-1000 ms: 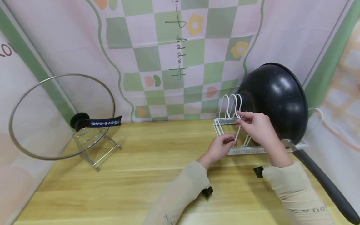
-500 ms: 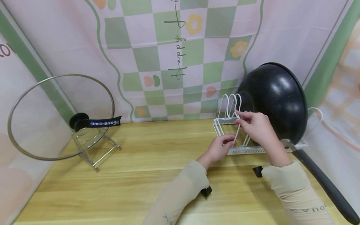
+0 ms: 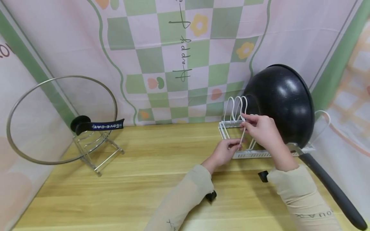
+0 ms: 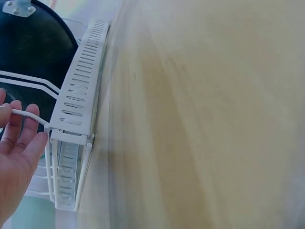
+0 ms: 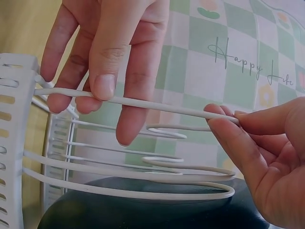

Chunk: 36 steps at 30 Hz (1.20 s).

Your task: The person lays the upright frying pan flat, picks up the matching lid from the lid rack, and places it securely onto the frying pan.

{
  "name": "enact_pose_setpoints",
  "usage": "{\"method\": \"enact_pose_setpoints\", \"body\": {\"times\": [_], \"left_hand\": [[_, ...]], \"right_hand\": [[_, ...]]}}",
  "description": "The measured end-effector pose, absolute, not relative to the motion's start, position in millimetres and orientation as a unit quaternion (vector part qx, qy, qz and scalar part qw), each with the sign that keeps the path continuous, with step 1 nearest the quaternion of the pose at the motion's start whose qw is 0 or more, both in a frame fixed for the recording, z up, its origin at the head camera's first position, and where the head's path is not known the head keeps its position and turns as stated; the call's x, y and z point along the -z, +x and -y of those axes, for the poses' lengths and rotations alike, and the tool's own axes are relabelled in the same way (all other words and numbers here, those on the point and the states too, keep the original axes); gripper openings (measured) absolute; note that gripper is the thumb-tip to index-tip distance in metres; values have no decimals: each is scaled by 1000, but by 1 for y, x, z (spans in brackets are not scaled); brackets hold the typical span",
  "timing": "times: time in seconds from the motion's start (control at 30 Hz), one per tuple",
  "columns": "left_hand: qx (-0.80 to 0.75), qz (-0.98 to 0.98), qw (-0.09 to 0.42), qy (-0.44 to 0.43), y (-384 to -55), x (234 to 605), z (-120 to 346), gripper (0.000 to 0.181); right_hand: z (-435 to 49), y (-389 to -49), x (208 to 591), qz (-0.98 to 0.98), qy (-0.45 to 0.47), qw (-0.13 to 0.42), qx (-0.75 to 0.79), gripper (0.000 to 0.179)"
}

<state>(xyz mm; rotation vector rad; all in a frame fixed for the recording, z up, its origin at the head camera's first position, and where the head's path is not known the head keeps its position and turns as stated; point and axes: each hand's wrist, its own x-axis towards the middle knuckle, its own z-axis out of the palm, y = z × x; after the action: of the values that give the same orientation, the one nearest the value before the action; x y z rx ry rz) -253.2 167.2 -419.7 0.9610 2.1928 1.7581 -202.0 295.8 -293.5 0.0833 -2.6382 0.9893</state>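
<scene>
Pinching with the left hand (image 3: 223, 152) near the foot and with the right hand (image 3: 264, 130) near the top of one white wire divider (image 5: 159, 107), to the left of the tipped-up black wok (image 3: 281, 96) in the same rack, at the back of the wooden surface (image 3: 144, 186). Probably at the step of seating or straightening that divider in the slotted front rail (image 4: 81, 78), though impossible to tell whether fully home. Next, seemingly, calling for a steady downward press at the foot without nudging the wok.
</scene>
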Motion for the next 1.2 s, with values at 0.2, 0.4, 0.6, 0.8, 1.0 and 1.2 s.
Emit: {"method": "enact_pose_setpoints", "body": {"times": [0.2,0.4,0.6,0.8,1.0,1.2], "left_hand": [[-598,-729,83,323,-254,421,-163,29],[-600,-729,80,319,-256,419,-159,28],[-608,-726,87,311,-259,421,-156,28],[-612,-721,85,314,-261,421,-154,29],[-614,-721,89,308,-260,420,-151,30],[-618,-720,95,301,-261,419,-149,30]], "right_hand": [[-291,-204,295,923,33,172,-342,34],[-289,-208,294,925,31,166,-341,34],[-286,-210,293,925,30,156,-346,35],[-283,-212,292,927,28,150,-342,35],[-280,-213,292,928,25,147,-342,35],[-278,-213,292,927,24,145,-344,36]]}}
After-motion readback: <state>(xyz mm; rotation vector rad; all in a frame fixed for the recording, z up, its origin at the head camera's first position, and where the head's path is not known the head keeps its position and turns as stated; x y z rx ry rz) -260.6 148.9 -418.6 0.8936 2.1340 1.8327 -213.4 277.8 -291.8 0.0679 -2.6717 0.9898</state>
